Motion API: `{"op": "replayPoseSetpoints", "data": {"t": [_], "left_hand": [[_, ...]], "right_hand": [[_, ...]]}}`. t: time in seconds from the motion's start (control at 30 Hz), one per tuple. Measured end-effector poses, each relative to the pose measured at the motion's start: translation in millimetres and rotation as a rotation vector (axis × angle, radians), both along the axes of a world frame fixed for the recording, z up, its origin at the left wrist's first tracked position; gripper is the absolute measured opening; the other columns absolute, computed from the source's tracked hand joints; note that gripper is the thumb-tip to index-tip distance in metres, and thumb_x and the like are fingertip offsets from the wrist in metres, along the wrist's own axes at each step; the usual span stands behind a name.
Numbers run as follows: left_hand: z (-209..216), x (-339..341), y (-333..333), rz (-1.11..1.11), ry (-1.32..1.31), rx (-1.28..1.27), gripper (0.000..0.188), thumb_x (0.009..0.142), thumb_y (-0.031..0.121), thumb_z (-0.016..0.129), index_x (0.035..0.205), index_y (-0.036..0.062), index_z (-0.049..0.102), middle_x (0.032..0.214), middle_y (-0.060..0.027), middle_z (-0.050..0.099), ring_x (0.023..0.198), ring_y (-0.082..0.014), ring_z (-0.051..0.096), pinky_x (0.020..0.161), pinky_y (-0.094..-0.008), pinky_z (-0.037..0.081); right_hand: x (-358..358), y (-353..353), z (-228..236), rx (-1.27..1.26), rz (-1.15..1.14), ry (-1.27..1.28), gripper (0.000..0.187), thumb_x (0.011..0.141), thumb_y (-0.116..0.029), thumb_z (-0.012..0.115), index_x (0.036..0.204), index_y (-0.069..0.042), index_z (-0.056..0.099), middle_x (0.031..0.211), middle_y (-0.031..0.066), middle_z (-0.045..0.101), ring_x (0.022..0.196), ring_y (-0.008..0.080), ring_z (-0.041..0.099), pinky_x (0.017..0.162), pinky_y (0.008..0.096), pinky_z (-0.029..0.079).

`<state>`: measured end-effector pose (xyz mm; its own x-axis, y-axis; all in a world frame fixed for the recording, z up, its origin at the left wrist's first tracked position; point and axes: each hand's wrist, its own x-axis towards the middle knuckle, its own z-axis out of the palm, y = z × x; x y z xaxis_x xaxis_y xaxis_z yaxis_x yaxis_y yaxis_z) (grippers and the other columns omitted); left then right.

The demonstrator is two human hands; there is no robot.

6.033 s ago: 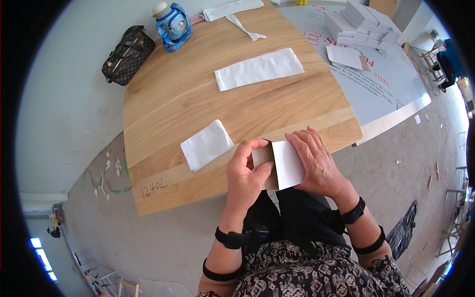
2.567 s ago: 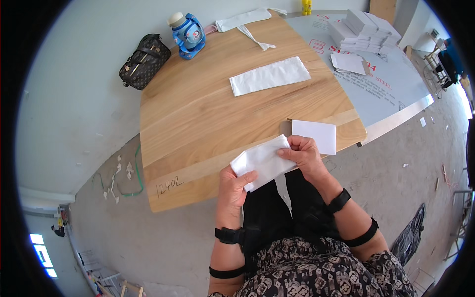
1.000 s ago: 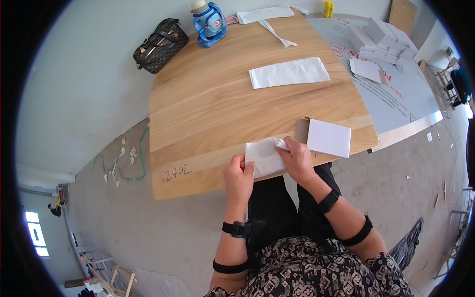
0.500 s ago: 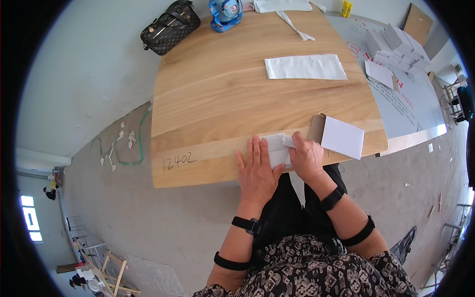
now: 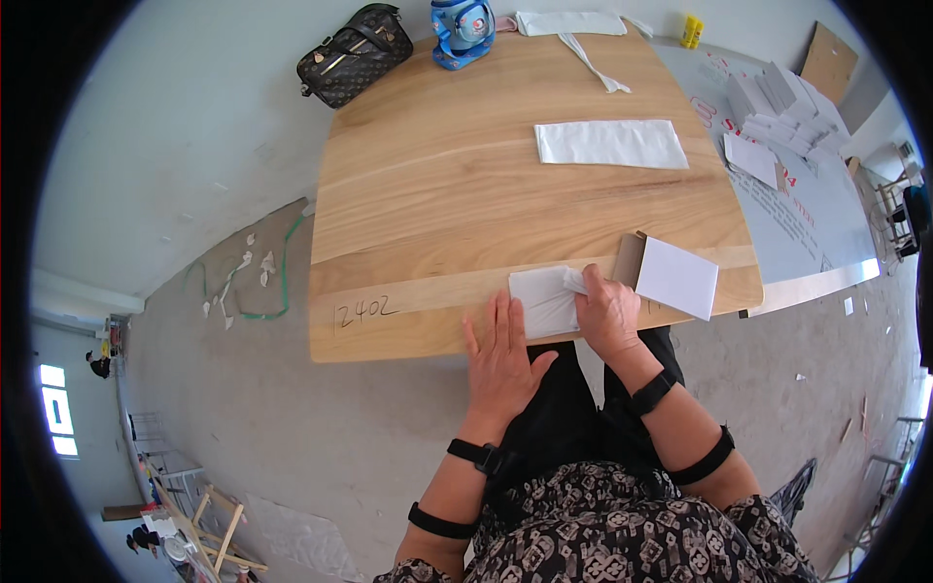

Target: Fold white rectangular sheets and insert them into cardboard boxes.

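Observation:
A folded white sheet, cloth or soft wrapping (image 5: pixel 544 299), lies at the table's near edge, with creases running toward its right side. My left hand (image 5: pixel 501 340) rests flat along the sheet's left edge, fingers stretched forward and thumb apart. Bunched at the right side, part of the sheet is gripped in my right hand (image 5: pixel 607 313), whose fingers are curled. Just beyond that hand sits a white cardboard box (image 5: pixel 677 278) with its brownish flap standing up. Farther back lies a flat white strip (image 5: pixel 612 144) of similar material.
The wooden table (image 5: pixel 428 194) bears a dark patterned handbag (image 5: pixel 356 56), a blue bag with a strap (image 5: pixel 463 31) and another white folded piece (image 5: pixel 571 23) with a trailing strip. At right, stacked white boxes (image 5: pixel 789 109) stand on a grey sheet-covered surface (image 5: pixel 807 223).
My left hand has slid off the white sheet to its left edge, uncovering more of it. The right hand keeps its grip. The whole view has shifted slightly.

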<state>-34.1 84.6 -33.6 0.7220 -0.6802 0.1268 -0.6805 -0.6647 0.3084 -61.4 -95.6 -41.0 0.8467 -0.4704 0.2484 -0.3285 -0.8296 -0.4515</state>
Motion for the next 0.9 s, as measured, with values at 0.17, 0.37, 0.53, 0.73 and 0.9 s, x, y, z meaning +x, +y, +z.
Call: {"op": "replayPoseSetpoints", "data": {"t": [0.17,0.37,0.53,0.73,0.9], "left_hand": [[1.0,0.6,12.8,0.003,0.030,0.026,0.085,0.087,0.045,0.061,0.147,-0.0025,0.025,0.153,-0.0197,0.026,0.143,-0.0324,0.022,0.115,-0.0549,0.010],[17.5,13.3,7.4,0.229,0.788,-0.968,0.082,0.087,0.041,0.069,0.143,-0.0062,0.032,0.142,-0.0212,0.043,0.129,-0.0275,0.046,0.108,-0.0388,0.035],[33.4,6.2,-2.7,-0.135,1.785,-1.451,0.080,0.094,0.058,0.046,0.139,-0.0076,0.037,0.135,-0.0207,0.051,0.127,-0.0289,0.048,0.108,-0.0421,0.036],[67.9,-9.3,-20.4,-0.185,1.777,-1.328,0.093,0.093,0.071,0.021,0.136,-0.0099,0.040,0.136,-0.0234,0.050,0.128,-0.0333,0.047,0.109,-0.0457,0.033],[71.8,-7.9,-20.8,-0.212,1.727,-1.292,0.093,0.093,0.071,0.024,0.135,-0.0094,0.042,0.133,-0.0221,0.052,0.125,-0.0307,0.049,0.108,-0.0443,0.035]], "right_hand": [[-3.3,-11.3,-6.9,0.062,0.037,-0.127,0.015,0.076,-0.011,0.066,0.080,-0.005,0.053,0.060,0.0179,0.059,0.060,0.0309,0.065,0.054,0.0433,0.049],[-24.4,-21.8,10.5,1.310,0.131,-0.348,0.010,0.089,-0.011,0.066,0.090,-0.001,0.065,0.072,0.0030,0.063,0.065,0.0059,0.056,0.056,0.0244,0.044],[-42.2,-22.2,18.5,1.706,0.187,-0.362,0.017,0.092,-0.013,0.063,0.104,-0.001,0.065,0.089,0.0053,0.069,0.081,0.0126,0.067,0.074,0.0278,0.055],[-54.1,-26.0,13.2,1.886,0.203,-0.424,0.020,0.093,-0.011,0.060,0.111,-0.002,0.062,0.100,0.0082,0.069,0.089,0.0167,0.067,0.078,0.0313,0.056],[-54.1,-25.3,18.3,1.921,0.213,-0.444,0.021,0.093,-0.009,0.059,0.113,-0.003,0.062,0.102,0.0092,0.068,0.091,0.0180,0.067,0.080,0.0324,0.056]]}}
